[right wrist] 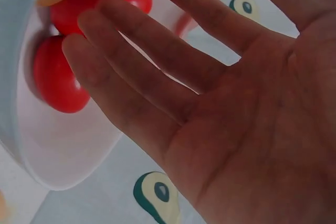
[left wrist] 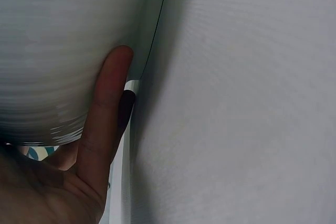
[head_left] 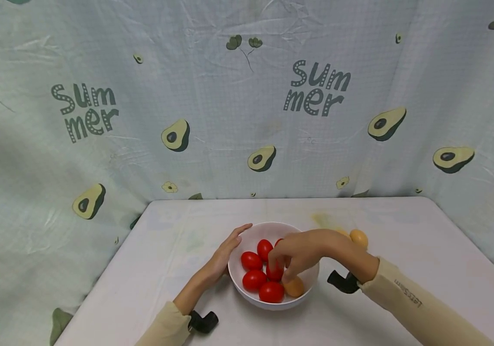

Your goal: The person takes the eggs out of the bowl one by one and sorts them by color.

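Note:
A white bowl (head_left: 253, 300) holds several red, oval tomatoes (head_left: 271, 291) and one orange-yellow, rounded piece (head_left: 294, 287). My left hand (head_left: 221, 257) rests against the bowl's left side; in the left wrist view a straight finger (left wrist: 100, 114) lies along the outer wall. My right hand (head_left: 300, 250) reaches into the bowl from the right, fingers pointing down among the tomatoes. The right wrist view shows a bare palm and loosely extended, spread fingers, their tips right at a red tomato (right wrist: 59, 74). Part of the bowl's far right is hidden behind the right hand.
Yellow-orange rounded pieces (head_left: 359, 238) lie on the white table (head_left: 402, 240) behind my right wrist, partly hidden by it. A pale cloth (head_left: 212, 96) printed with avocados hangs behind and beside the table. Each wrist wears a black camera mount (head_left: 203, 322).

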`<act>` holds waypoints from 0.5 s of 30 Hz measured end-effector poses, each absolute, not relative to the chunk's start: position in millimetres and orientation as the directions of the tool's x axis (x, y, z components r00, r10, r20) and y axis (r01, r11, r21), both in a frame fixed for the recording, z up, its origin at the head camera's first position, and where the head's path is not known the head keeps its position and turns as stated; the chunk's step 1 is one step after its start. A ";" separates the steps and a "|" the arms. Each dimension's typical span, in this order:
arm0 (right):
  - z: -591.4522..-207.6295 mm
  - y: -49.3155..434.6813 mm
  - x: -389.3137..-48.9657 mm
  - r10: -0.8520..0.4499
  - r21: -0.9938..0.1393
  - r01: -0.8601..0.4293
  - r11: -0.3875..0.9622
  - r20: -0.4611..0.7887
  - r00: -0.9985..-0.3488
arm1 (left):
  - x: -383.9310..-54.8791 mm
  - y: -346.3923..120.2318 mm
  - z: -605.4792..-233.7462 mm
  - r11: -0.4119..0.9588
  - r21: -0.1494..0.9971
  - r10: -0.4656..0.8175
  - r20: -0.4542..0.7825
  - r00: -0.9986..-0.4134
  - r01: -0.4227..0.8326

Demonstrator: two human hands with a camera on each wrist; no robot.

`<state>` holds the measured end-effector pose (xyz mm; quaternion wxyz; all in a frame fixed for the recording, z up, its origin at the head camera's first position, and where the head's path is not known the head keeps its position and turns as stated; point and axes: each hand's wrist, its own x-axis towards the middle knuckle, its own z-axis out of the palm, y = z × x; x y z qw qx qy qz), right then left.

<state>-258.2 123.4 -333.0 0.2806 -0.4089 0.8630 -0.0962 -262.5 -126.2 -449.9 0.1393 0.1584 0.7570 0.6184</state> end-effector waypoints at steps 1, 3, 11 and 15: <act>-333.3 121.5 -260.1 -0.756 -0.391 -0.652 0.649 -0.422 -0.500 | -262.5 -126.2 -449.7 0.186 0.980 0.413 -0.015 -0.911 0.068; -334.3 118.2 -263.7 -0.744 -0.387 -0.643 0.660 -0.454 -0.491 | -262.4 -126.3 -449.6 0.187 0.980 0.413 -0.015 -0.911 0.068; -340.4 110.7 -271.4 -0.662 -0.392 -0.551 0.737 -0.583 -0.472 | -261.1 -125.3 -448.7 0.190 0.980 0.411 -0.020 -0.912 0.064; -342.7 108.7 -271.0 -0.609 -0.336 -0.539 0.773 -0.634 -0.477 | -261.1 -124.4 -449.5 0.186 0.981 0.402 -0.021 -0.915 0.059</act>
